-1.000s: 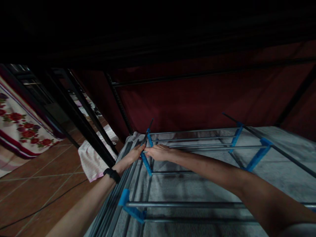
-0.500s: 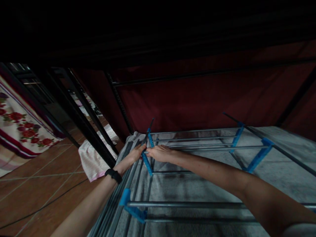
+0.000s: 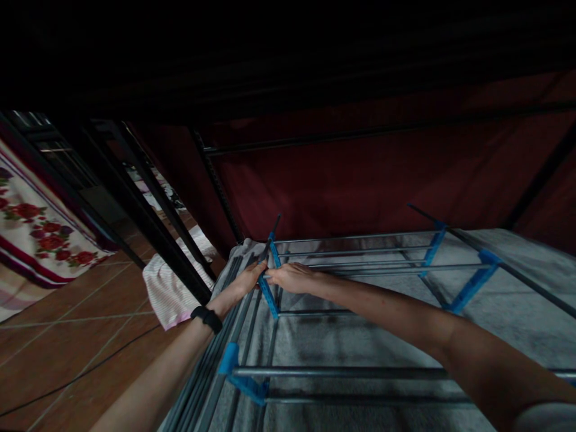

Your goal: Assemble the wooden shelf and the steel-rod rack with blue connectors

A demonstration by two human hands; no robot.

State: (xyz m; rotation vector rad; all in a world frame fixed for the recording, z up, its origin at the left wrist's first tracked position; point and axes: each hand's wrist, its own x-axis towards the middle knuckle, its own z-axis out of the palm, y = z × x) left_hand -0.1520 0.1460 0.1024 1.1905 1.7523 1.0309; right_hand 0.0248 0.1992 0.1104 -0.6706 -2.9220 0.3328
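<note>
A frame of grey metal tubes [image 3: 342, 373] with blue plastic connectors [image 3: 269, 298] lies on a grey blanket [image 3: 324, 342]. My left hand [image 3: 249, 277], with a black band on its wrist, is closed around the frame's side tube at a blue connector. Right beside it, my right hand [image 3: 290, 278] grips the end of a cross tube where it meets the same connector. The fingertips of both hands nearly touch. Exactly how the tube end sits in the connector is hidden by my fingers.
Several loose grey tubes [image 3: 198, 372] lie along the blanket's left edge. Black posts [image 3: 168, 228] rise at the left, by a striped cloth [image 3: 166, 288] above the tiled floor [image 3: 90, 348]. A dark red curtain [image 3: 351, 186] hangs behind. Floral fabric [image 3: 49, 234] hangs far left.
Both hands keep their places on the frame. The view has shifted very slightly; nothing else has visibly moved.
</note>
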